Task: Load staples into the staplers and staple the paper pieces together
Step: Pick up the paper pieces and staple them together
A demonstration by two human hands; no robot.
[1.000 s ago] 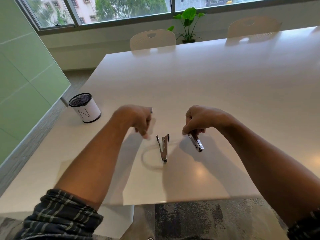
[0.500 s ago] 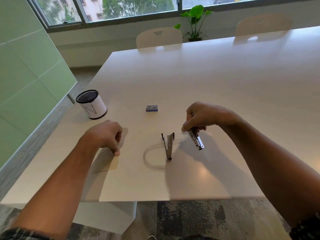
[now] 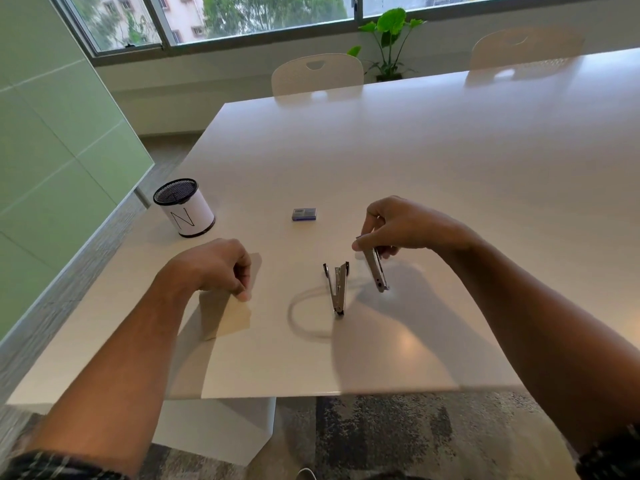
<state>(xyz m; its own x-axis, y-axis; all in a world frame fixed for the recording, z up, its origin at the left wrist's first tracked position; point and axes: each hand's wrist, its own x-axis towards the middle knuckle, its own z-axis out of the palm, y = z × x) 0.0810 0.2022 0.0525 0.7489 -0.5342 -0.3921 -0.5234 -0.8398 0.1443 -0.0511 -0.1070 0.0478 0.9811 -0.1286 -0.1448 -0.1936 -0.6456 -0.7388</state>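
Since the earlier frame, my left hand (image 3: 221, 268) had drawn back toward me from beside the small blue-grey staple box (image 3: 304, 214), which then lay uncovered and well apart from both hands.

The large white glossy table (image 3: 433, 161) carried everything. On it, the thin white paper pieces (image 3: 230, 306) lay flat under my left hand, whose curled fingertips pinched their upper edge; I judged them light, limp and liable to slide on the gloss, best pinned at a corner. The open chrome metal stapler (image 3: 338, 289) stood splayed and untouched between the hands. My right hand (image 3: 398, 225) was closed on the top end of a second chrome stapler (image 3: 375, 271), tip resting on the table. I judged both staplers stiff, slick and sprung, best gripped across the flat sides.
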